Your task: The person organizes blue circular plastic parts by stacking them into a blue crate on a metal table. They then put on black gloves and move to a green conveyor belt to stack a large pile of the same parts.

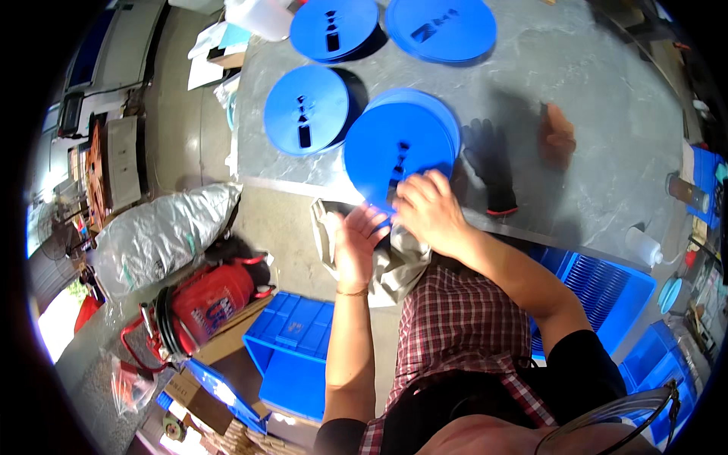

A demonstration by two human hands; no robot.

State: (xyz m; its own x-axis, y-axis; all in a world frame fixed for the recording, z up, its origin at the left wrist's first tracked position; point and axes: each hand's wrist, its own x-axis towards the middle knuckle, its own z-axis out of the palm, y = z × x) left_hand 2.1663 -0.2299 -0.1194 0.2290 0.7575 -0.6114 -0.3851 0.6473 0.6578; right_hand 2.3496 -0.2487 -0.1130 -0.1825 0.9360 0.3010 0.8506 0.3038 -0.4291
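A round blue disc [394, 140] with a row of dark cut-outs lies at the table's near edge, on top of another blue disc [449, 114]. My right hand [431, 210] is bent over its near rim by the lowest cut-out, fingers curled together; the fingertips are partly hidden. My left hand [355, 241] is turned palm up just below that rim, its fingers stretched toward the disc. Blue shows between the two hands, but its exact shape is blurred. Under my hands hangs a pale cloth bag [394, 274].
More slotted blue discs [306, 110] lie farther back on the grey table [607, 152]. A dark glove [491, 167] and an orange-brown glove-like piece [557, 135] rest right of them. Blue crates [292, 334] stand lower left, beside a red tank [220, 299]; another blue crate [607, 288] is at right.
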